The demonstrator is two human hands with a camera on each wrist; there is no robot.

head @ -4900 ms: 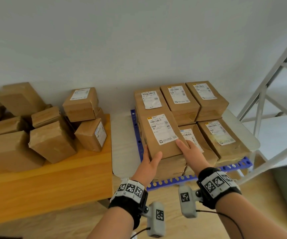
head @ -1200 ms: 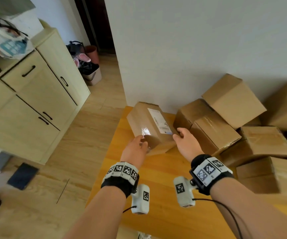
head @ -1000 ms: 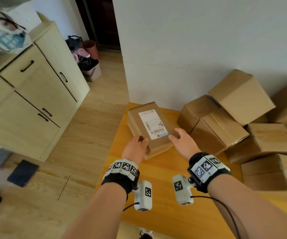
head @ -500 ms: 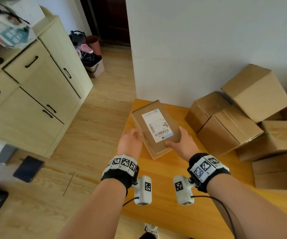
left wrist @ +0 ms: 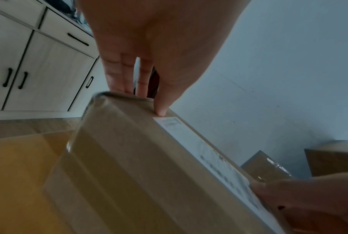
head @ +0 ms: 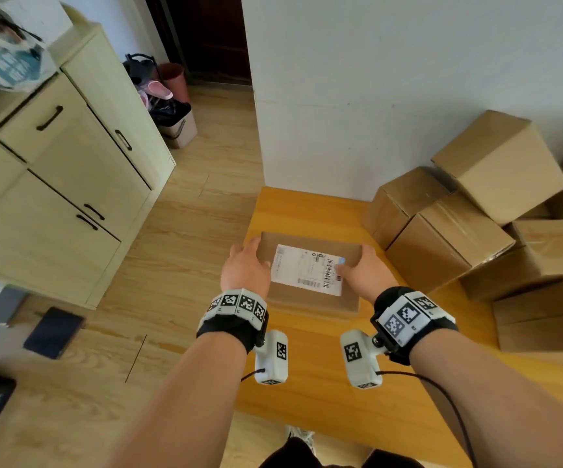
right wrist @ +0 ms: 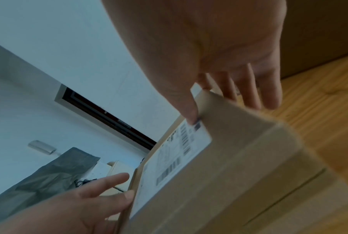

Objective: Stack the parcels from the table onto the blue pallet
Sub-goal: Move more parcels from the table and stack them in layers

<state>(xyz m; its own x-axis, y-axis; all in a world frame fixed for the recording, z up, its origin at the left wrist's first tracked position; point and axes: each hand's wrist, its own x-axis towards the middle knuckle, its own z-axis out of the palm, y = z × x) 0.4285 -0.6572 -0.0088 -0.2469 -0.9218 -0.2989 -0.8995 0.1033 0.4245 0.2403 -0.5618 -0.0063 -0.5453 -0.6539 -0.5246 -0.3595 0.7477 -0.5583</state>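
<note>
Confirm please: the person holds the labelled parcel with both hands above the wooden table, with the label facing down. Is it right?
Not quite. The label faces up, toward the camera, as the head view shows. The rest holds: the left hand and the right hand grip the parcel at its two ends, over the wooden table.

The parcel (head: pixel 310 300) is plain brown cardboard with a white shipping label (head: pixel 308 270) printed in black barcodes and a small blue patch at one corner. The table (head: pixel 307 373) is orange-yellow wood. The piled boxes (head: pixel 496 163) are tan cardboard. The wristbands (head: pixel 236 307) are black with white panels of black square markers. The cabinet (head: pixel 67 197) is pale cream with black handles. The floor (head: pixel 179 282) is light wood grain, the wall (head: pixel 391 79) white.
</note>
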